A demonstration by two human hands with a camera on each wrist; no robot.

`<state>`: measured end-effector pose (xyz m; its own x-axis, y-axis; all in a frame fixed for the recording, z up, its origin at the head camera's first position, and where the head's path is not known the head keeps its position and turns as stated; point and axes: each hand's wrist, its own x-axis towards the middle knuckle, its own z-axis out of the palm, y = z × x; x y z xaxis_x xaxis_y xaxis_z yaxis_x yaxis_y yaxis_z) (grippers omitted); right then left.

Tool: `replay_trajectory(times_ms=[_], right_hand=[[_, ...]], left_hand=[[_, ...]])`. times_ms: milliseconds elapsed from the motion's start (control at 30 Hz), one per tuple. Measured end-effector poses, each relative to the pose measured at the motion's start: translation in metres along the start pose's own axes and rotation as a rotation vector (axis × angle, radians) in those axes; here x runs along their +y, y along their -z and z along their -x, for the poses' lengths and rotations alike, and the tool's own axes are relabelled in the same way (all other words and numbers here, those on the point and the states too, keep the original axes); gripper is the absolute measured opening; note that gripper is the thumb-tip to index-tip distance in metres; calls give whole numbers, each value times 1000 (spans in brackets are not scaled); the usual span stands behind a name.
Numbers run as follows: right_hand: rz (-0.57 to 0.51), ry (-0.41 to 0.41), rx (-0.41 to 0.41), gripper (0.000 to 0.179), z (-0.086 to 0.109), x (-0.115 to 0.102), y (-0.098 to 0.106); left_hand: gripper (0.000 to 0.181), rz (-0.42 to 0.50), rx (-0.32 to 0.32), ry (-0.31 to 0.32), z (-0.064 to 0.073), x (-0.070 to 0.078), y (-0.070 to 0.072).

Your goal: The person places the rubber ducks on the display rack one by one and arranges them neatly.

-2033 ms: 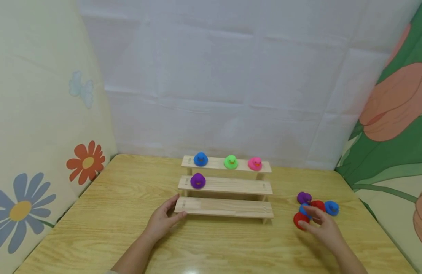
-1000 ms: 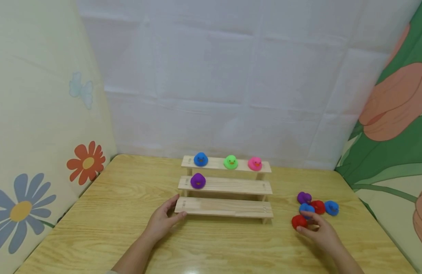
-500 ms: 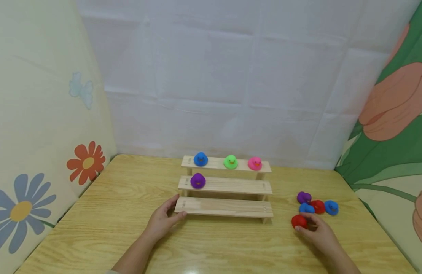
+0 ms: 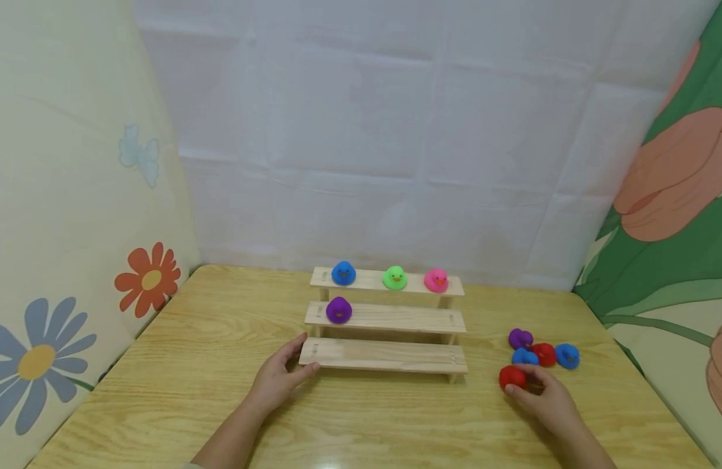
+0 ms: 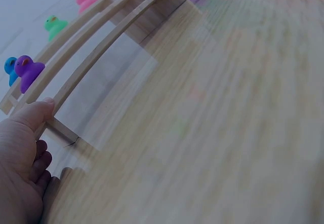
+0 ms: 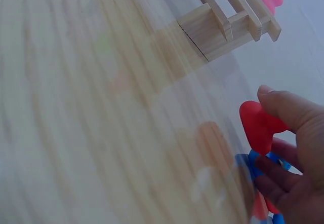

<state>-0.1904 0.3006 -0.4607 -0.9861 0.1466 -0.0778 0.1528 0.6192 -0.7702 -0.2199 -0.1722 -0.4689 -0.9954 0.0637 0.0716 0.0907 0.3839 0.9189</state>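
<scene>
My right hand (image 4: 548,398) pinches a red rubber duck (image 4: 512,378) between thumb and fingers, close over the table at the right. In the right wrist view the red duck (image 6: 259,127) sits between thumb and fingertips. My left hand (image 4: 280,376) grips the left end of the bottom step of a three-step wooden shelf (image 4: 390,355), thumb on its front edge. On the top step stand a blue duck (image 4: 344,273), a green duck (image 4: 394,278) and a pink duck (image 4: 437,281). A purple duck (image 4: 339,311) is at the left of the middle step.
Just beyond my right hand is a cluster: a purple duck (image 4: 520,339), a second red duck (image 4: 545,354) and two blue ducks, one nearer (image 4: 525,358) and one at the right (image 4: 568,355). A white cloth (image 4: 361,143) hangs behind the wooden table (image 4: 232,312).
My right hand came down around the front red duck, its thumb and fingers closing on it, and the duck shifted slightly from its earlier spot. The left hand and shelf stayed put.
</scene>
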Motion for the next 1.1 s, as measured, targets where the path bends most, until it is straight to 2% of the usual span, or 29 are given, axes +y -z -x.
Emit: replay_trajectory(times_ms=[167, 367, 600, 967, 1100], right_hand=[[23, 30, 13, 60, -1, -4, 0], [-52, 61, 13, 59, -1, -14, -2], [-37, 84, 63, 58, -5, -25, -5], [-142, 176, 73, 50, -13, -47, -15], [-165, 174, 66, 51, -15, -56, -18]], left_hand=[[73, 11, -1, 1, 0, 0, 0], [73, 9, -3, 2, 1, -1, 0], [72, 7, 3, -1, 1, -1, 0], [73, -2, 5, -1, 0, -2, -1], [74, 1, 6, 5, -2, -3, -1]])
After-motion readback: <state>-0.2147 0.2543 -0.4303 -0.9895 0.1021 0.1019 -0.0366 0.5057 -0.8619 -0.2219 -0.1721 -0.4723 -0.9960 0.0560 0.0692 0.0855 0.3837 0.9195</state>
